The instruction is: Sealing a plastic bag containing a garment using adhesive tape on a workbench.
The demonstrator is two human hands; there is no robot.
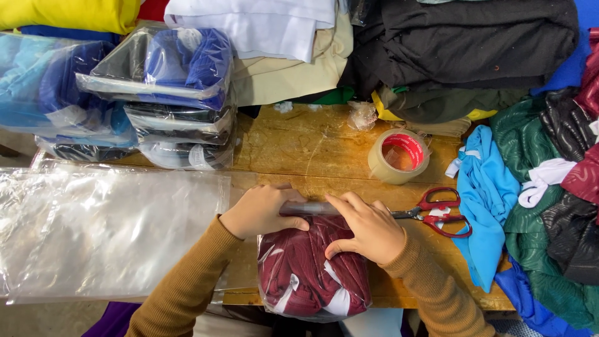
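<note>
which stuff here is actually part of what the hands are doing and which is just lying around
In use:
- left hand and right hand, both pressing on the bagged maroon garment
- folded top edge of its clear bag

Lying about:
- red-handled scissors
- roll of tape
- flat clear plastic bags
- stack of packed garments
- loose blue cloth
- black fabric pile

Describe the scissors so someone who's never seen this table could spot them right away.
On the wooden table, look just right of the right hand pressing the maroon bagged garment. The scissors lie flat below the tape roll, the only red-handled metal tool there.
</note>
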